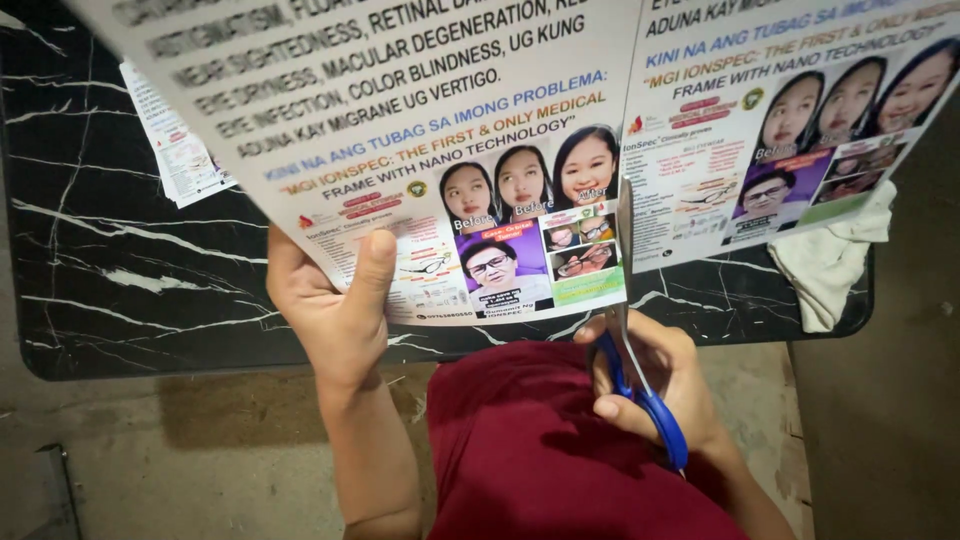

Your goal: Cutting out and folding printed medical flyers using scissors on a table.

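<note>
While the person looks down from the head camera, a large printed sheet (420,150) is held up in front of them, above a black marble-pattern table (120,270). It carries rows of the same leaflet, with small photos and coloured blocks. A cut already runs up between two leaflets, so the right part (790,120) hangs a little apart.

To cut well here, I think the blades should stay in the white gap between the leaflets, and the paper must be kept tight — if it sags, the line will go crooked. Long slow closes are better than many small ones.

The left hand (335,300) pinches the lower edge of the sheet, thumb on the front and fingers behind, closed firmly, forearm rising from below. The right hand (655,385) is closed around the blue handles of the scissors (635,370) — the blades point up into the slit, the wrist is low over a dark red cloth (540,450) on the lap. A white cloth (830,260) lies at the table's right edge, more printed papers (180,150) at the left.
</note>
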